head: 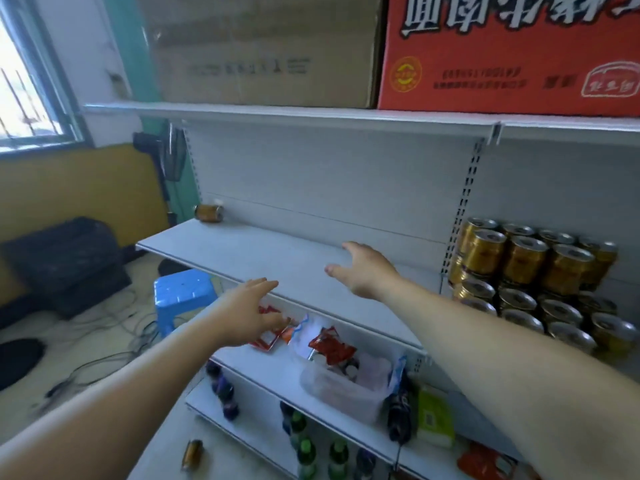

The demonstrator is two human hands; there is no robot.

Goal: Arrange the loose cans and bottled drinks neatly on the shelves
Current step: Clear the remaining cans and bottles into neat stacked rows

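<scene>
— So, where does the job stand?
— Between picks, I'd say. Both hands are empty. The right hand (363,268) hovers over the middle shelf (242,251), toward its right end, fingers spread and gripping nothing. The left hand (247,306) is at that shelf's front edge, fingers likewise straight and apart.
— And the drinks?
— One lone can (209,213) lies on its side at the shelf's back left corner, well apart from both hands. The stacked gold cans (519,268) sit in neat tiers in the next bay to the right. Lower down, another loose can (192,453) lies tipped near the bottom shelf's left edge, with green-capped bottles (306,455) standing near it to the right.
— Next move, then?
— My guess is a reach left along the shelf for the lone can: curl the fingers round its body, stand it upright, then carry it toward the stack. It's round and lying down, so a clumsy nudge could roll it off the left edge.
</scene>
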